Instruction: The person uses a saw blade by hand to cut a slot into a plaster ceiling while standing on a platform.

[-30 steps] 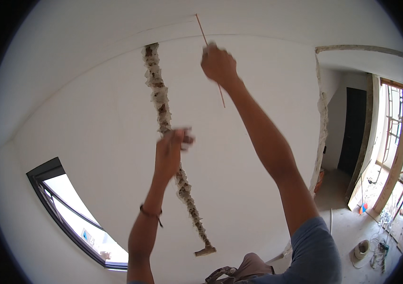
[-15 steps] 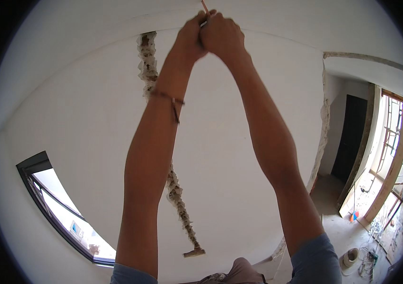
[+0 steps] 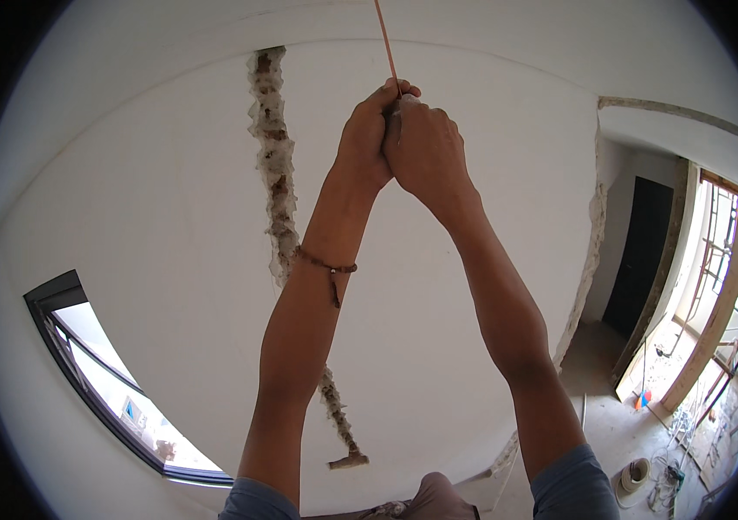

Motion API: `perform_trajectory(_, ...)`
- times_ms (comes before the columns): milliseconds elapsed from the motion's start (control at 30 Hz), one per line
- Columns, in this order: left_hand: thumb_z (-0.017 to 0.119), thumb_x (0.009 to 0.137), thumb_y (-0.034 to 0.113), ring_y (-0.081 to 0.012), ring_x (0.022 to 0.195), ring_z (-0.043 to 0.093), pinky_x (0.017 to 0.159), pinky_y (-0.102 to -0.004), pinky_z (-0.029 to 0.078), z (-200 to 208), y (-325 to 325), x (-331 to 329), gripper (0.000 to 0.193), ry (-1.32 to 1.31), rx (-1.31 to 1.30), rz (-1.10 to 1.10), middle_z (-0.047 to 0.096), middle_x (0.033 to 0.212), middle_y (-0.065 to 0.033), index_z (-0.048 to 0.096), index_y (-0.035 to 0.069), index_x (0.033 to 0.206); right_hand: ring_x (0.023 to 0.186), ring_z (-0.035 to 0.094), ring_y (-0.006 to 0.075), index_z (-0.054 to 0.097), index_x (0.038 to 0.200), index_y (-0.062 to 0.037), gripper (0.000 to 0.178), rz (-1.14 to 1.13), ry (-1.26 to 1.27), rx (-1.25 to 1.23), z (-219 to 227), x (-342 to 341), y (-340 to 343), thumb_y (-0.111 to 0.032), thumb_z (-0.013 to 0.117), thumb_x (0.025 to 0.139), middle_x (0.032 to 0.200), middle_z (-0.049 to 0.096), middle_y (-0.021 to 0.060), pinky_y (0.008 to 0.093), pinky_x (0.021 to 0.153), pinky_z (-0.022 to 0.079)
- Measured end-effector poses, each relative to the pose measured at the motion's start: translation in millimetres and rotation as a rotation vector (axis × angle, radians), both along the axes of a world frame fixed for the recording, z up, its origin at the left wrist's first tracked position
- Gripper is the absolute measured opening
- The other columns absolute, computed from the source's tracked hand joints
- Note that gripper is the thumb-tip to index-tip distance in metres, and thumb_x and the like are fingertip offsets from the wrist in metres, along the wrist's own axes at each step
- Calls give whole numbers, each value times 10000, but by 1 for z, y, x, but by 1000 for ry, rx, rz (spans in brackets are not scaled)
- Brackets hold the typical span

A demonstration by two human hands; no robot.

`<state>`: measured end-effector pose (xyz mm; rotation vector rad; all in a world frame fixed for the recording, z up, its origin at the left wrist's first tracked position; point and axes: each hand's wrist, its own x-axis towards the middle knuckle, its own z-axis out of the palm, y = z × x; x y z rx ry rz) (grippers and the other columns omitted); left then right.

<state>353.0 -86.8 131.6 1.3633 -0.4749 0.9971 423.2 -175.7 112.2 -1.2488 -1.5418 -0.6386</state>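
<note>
Both arms are raised in front of me, and my hands meet high up, below the ceiling line. A thin orange wire (image 3: 387,43) runs upward from them and leaves the picture at the top edge. My left hand (image 3: 364,140) is closed around its lower end, wearing a beaded bracelet further down that wrist. Pressed against it, my right hand (image 3: 429,149) is also closed on the wire, its back toward me. The part of the wire inside the fists is hidden.
A rough chiselled groove (image 3: 275,165) runs down the white wall (image 3: 421,347) behind my left arm. A dark-framed window (image 3: 109,373) lies at lower left. On the right are a dark door (image 3: 639,256), a timber post (image 3: 715,303), and a bucket (image 3: 635,474) beside tangled cords (image 3: 669,482).
Both hands have come down together from the top of the view, still closed. A longer stretch of the orange wire now shows above them.
</note>
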Motion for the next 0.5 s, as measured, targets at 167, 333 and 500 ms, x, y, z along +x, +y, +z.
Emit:
perform_trajectory(167,474,964,203,-149,790,596,729,-273,506,90,5,-10,202,53,50,-54,633,879,-42,590,37,951,784,635,418,572,893,72,277,-67,-37,369,79,-4,20,-167,448,832,820,643,274,481,735,507)
perform_trajectory(333,445,958,182,-146,660,571,587,-302,507,154,38,-15,230,38,104,89,605,768,-65,578,23,859,882,631,389,576,982,81,314,8,-47,216,129,-21,8,-200,465,895,916,636,267,470,788,510)
perform_trajectory(500,442,967,224,-159,765,585,706,-306,495,63,12,11,235,-13,52,47,617,813,-45,585,54,890,767,633,419,587,822,65,236,-106,-74,311,63,13,34,-109,427,824,742,637,248,490,735,507)
